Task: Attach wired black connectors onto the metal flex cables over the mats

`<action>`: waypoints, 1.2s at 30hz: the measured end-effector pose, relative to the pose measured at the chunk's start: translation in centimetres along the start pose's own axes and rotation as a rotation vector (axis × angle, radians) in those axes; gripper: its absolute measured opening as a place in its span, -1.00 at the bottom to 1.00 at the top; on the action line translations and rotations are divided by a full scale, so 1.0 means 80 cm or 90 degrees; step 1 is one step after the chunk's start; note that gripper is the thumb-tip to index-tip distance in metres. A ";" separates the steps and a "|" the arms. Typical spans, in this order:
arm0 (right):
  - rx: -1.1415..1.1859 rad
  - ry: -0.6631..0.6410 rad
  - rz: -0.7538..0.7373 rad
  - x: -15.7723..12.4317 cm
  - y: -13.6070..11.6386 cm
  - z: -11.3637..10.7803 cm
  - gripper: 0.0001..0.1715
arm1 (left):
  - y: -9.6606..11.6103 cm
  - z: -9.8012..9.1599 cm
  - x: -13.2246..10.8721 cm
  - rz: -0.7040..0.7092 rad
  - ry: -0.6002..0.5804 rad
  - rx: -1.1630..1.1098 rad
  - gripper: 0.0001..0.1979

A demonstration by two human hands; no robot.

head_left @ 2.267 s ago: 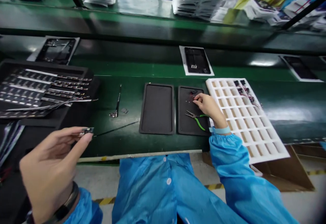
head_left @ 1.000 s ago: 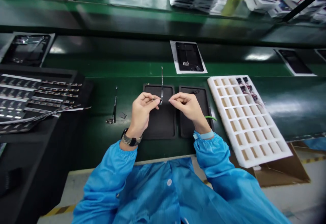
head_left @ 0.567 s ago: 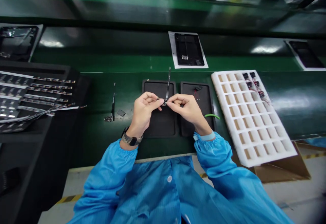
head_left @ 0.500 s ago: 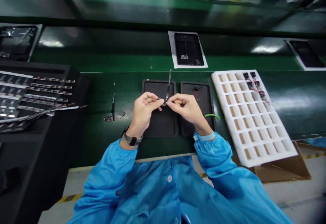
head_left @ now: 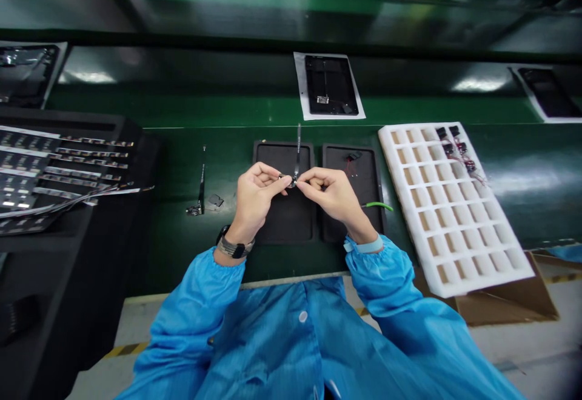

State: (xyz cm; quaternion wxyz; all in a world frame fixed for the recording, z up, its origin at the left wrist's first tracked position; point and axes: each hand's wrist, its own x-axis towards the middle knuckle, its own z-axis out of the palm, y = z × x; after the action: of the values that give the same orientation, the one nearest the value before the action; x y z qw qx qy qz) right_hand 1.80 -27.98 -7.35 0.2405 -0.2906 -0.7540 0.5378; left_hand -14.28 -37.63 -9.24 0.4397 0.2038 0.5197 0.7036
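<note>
My left hand (head_left: 258,197) pinches one end of a small circuit board with a dark flex cable (head_left: 298,151) that stands up from it. On the other side, my right hand (head_left: 331,197) grips the same small board between thumb and fingertips. The fingers cover most of the board. Both hands are above a black tray (head_left: 284,221), near a second black tray (head_left: 368,176) with a small dark part (head_left: 353,156) with red wires in it. Left of my hands, a similar flex cable with a board (head_left: 200,194) lies on the green bench beside a small dark flat piece (head_left: 216,200).
A white foam tray (head_left: 464,230) at the right holds several small black wired parts (head_left: 456,145). Along the back, a tablet panel (head_left: 333,85) lies on a white sheet. Flex strips (head_left: 86,157) sit on a black stand at left. A green-handled tool (head_left: 378,205) lies by the right tray.
The tablet panel at the back has shifted slightly left. The flex cable between my hands leans less to the right. Both hands keep their hold in nearly the same place.
</note>
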 end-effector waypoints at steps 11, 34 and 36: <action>0.034 -0.040 0.028 0.000 0.009 -0.005 -0.65 | 0.001 -0.004 0.003 -0.053 -0.026 -0.029 -0.62; 0.101 -0.083 0.079 -0.003 0.009 -0.015 -0.63 | -0.001 -0.003 0.003 -0.122 -0.085 -0.041 -0.56; 0.099 -0.085 0.081 -0.003 0.010 -0.015 -0.64 | -0.002 -0.003 0.003 -0.121 -0.090 -0.042 -0.56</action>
State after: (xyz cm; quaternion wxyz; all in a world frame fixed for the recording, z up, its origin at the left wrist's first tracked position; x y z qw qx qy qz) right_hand 2.94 -27.12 -7.78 0.1767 -0.2817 -0.7044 0.6270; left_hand -14.55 -37.58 -9.50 0.5466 0.1879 0.4807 0.6595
